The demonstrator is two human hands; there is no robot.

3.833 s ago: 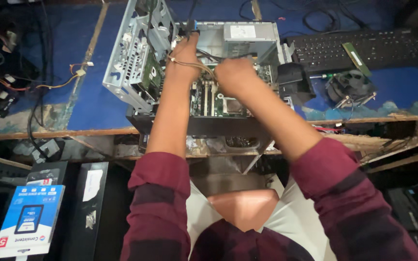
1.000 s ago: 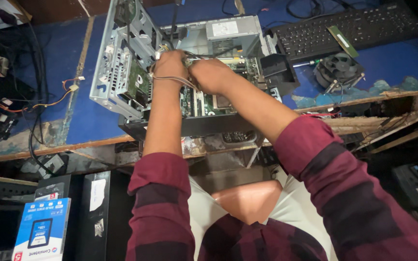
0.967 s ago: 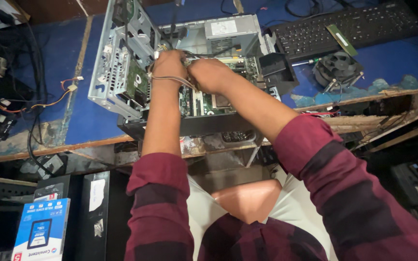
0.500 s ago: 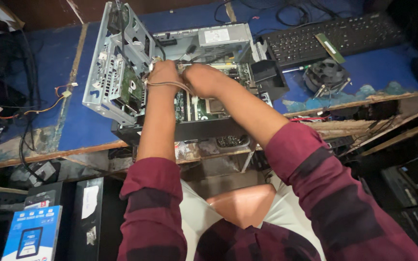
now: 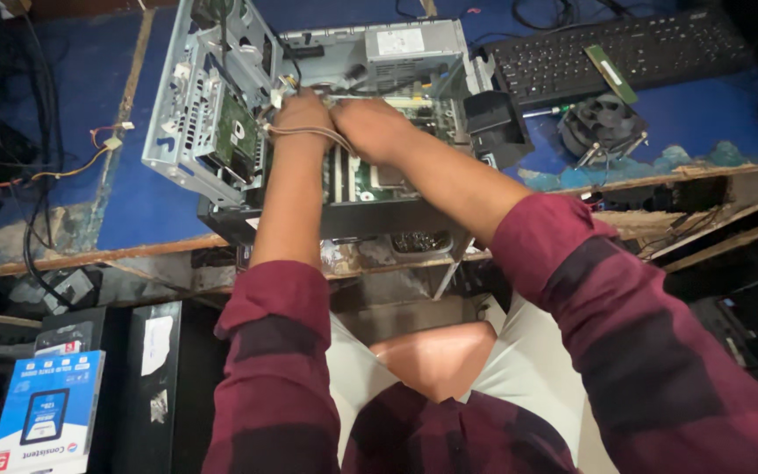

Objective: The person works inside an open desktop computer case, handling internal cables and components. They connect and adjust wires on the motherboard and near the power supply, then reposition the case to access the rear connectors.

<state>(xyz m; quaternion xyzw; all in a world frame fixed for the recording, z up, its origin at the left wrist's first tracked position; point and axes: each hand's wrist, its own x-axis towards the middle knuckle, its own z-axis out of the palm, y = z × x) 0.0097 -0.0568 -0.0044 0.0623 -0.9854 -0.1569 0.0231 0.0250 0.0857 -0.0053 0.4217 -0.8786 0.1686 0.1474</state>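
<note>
Both hands, the left hand (image 5: 302, 112) and right hand (image 5: 370, 127), reached side by side into the open computer case (image 5: 212, 114) on the blue worktop (image 5: 146, 206); a keyboard (image 5: 616, 53) lay beyond the case.

Blue-topped wooden workbench (image 5: 142, 202), chipped front edge, dim shadowed surroundings

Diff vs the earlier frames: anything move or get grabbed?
No clear change. Left hand and right hand stay together inside the open grey metal computer case, at its bundle of thin wires. Black keyboard and round black cooler fan unmoved; only the view shifted.
</note>
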